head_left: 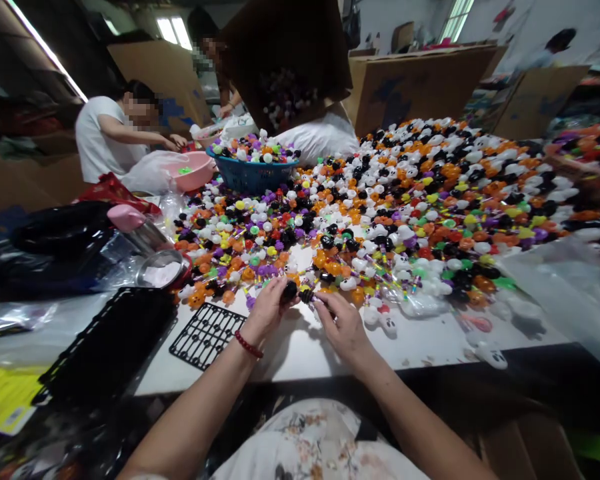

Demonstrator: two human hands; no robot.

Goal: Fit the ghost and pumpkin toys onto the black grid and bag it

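Note:
My left hand [271,305] is closed on a round black plastic piece [289,290] above the white table. A smaller ridged black piece [306,295] is pinched between the fingertips of my right hand [343,323], just to the right of the first. The two pieces sit close together; I cannot tell whether they touch. Beside my left wrist a black plastic grid tray [207,335] lies flat on the table. Right in front of both hands spreads a heap of small white, black, orange, purple and green plastic figures [360,220].
A dark stack of black trays [113,343] stands on the left, near a metal bowl [160,269] and a pink-topped bottle [130,220]. Behind the heap are a blue basket [253,175] and a tipped cardboard box [285,40]. A co-worker [107,133] bends over a pink basin [195,175].

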